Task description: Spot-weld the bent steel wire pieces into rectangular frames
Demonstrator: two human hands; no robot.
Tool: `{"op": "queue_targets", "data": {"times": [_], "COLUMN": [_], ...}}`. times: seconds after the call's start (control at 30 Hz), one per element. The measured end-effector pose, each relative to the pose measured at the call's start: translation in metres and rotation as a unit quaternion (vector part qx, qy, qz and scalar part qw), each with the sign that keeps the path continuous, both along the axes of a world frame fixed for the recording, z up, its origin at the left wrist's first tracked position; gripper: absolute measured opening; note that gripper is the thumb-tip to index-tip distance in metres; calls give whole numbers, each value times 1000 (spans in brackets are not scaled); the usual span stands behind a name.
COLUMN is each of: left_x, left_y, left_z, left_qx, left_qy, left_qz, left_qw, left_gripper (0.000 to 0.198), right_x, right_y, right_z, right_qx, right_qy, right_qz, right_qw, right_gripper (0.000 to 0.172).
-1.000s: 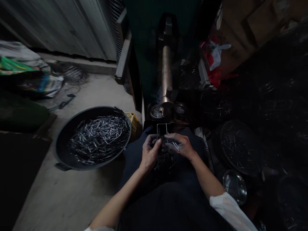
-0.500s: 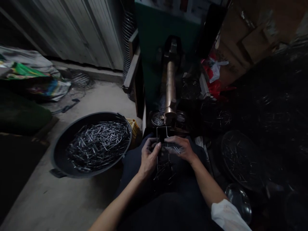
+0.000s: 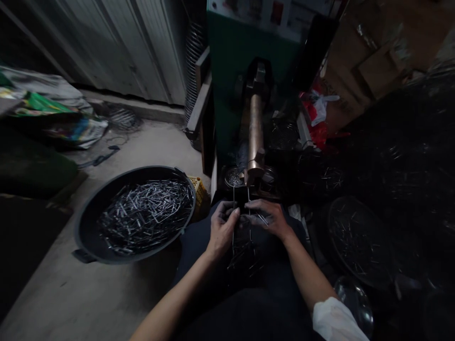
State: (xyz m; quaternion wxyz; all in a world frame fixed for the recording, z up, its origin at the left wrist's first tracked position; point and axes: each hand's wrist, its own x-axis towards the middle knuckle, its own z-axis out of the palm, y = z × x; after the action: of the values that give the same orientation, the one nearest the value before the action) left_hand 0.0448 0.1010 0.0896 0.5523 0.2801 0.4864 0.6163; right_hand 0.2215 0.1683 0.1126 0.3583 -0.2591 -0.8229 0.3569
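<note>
Frame, pinched at nine o'clock by curled left hand, at three by curled right hand; even grip likely steadies it.

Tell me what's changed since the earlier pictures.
The wire frame has moved forward, its far end now at the tip of the copper-coloured rod. The view has tipped up, showing more of the green machine. Nothing was visibly taken or let go: the left hand and right hand still hold the frame, with thin wires in the right. The basin of metal pieces stayed put.
</note>
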Motion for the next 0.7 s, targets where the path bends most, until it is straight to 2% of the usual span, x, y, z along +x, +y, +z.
{"op": "queue_targets", "data": {"times": [0.23, 0.3, 0.43, 0.57, 0.7], "left_x": [1, 0, -7, -14, -15], "left_y": [0, 3, 26, 57, 75], "left_z": [0, 1, 6, 9, 8], "left_qx": [-15, -14, 3, 5, 15], "left_qy": [-2, 9, 28, 23, 23], "left_qz": [4, 14, 13, 7, 13], "left_qw": [1000, 1000, 1000, 1000, 1000], "left_gripper": [35, 35, 34, 34, 35], "right_x": [-1, -3, -8, -11, -14], "right_y": [-2, -2, 11, 32, 45], "right_z": [-2, -4, -7, -6, -4], "right_qx": [-15, -22, -18, -20, -31], "right_qy": [-7, -4, 0, 16, 27], "right_qz": [-9, -48, -137, -141, -150], "right_qw": [1000, 999, 990, 990, 988], "right_gripper": [30, 31, 20, 21, 21]}}
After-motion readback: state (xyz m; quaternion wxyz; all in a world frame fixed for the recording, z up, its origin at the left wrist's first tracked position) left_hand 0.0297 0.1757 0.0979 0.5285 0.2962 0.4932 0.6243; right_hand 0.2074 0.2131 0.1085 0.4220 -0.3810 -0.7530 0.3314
